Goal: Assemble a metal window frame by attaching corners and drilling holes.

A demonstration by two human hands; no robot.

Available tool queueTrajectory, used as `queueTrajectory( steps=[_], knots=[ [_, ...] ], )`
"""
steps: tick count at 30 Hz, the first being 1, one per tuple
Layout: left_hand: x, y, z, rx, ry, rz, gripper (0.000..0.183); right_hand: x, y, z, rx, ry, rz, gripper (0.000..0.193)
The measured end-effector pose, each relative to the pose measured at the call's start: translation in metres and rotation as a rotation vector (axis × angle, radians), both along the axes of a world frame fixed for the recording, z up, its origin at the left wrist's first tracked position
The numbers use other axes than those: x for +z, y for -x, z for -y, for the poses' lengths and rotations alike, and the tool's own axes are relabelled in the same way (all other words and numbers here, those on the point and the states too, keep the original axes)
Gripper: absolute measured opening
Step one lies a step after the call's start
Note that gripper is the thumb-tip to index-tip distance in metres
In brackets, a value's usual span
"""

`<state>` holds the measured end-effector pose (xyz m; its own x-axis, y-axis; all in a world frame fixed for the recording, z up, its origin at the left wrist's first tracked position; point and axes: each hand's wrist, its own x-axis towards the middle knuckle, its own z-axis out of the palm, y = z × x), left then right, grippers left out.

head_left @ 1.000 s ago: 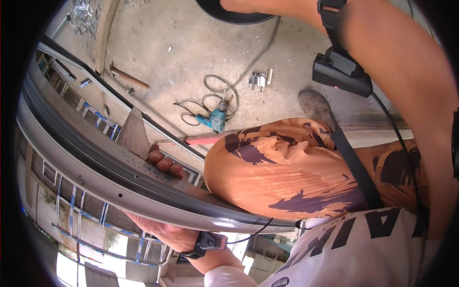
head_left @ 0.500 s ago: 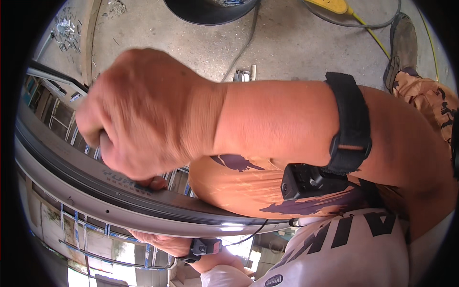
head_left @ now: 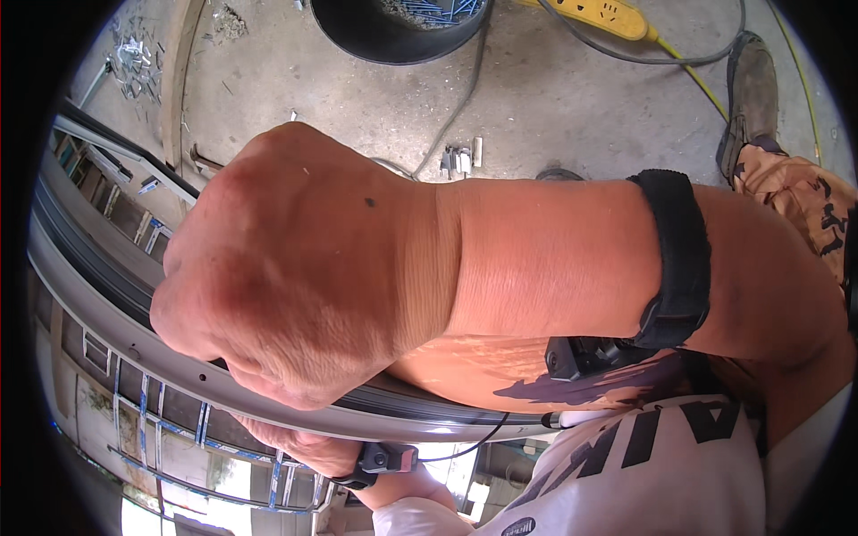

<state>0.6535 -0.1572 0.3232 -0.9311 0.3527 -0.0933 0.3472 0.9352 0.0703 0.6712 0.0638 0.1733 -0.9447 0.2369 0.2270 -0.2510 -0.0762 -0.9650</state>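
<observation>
A long grey metal profile frame (head_left: pixel 170 364) with dark channels curves across the left and lower middle, beside my thigh. Over it, close to the camera, my right hand (head_left: pixel 295 268) is curled into a fist, knuckles up; whatever lies inside its fingers is hidden. My left hand (head_left: pixel 299 445) is wrapped round the frame from its lower outer side, its fingers out of sight behind the profile and my right hand. A black strap (head_left: pixel 675 259) with a small black camera (head_left: pixel 581 357) circles my right forearm; another small camera (head_left: pixel 386 458) sits on my left wrist.
On the concrete floor stand a black bucket (head_left: pixel 357 40) with blue sticks in it and a yellow power strip (head_left: pixel 617 16) with cables. Small metal pieces (head_left: pixel 458 161) and scattered scraps (head_left: pixel 138 71) lie about. Blue-and-white racks (head_left: pixel 143 411) are beyond the frame.
My right fist has moved downward in the picture and looks larger, now covering the frame's printed face and the fingertip that showed there. My left hand stays nearly in place.
</observation>
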Motion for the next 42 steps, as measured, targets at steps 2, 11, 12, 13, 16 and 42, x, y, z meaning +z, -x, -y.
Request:
queueTrajectory(
  steps=[2,11,12,13,16,42],
  knots=[
    [0.002,0.0,-0.003,0.016,-0.01,0.013,0.094,0.004,0.002,0.0,0.008,0.035,-0.041,0.013],
    [-0.011,0.001,-0.012,-0.032,-0.215,0.013,0.089,0.01,-0.002,-0.004,0.003,-0.058,-0.092,0.013],
    [-0.018,0.001,-0.013,-0.031,-0.226,0.017,0.089,0.006,-0.004,-0.003,0.005,-0.069,-0.088,0.013],
    [-0.025,0.001,-0.017,-0.004,-0.224,0.042,0.089,0.002,-0.007,-0.002,-0.022,-0.095,-0.093,0.013],
    [-0.028,-0.004,-0.032,0.094,-0.207,0.095,0.089,0.005,-0.007,0.002,-0.068,-0.183,-0.136,0.012],
    [-0.053,0.026,-0.06,0.933,-1.594,0.871,0.04,0.027,0.001,-0.018,0.168,-0.234,0.235,0.012]
  ],
)
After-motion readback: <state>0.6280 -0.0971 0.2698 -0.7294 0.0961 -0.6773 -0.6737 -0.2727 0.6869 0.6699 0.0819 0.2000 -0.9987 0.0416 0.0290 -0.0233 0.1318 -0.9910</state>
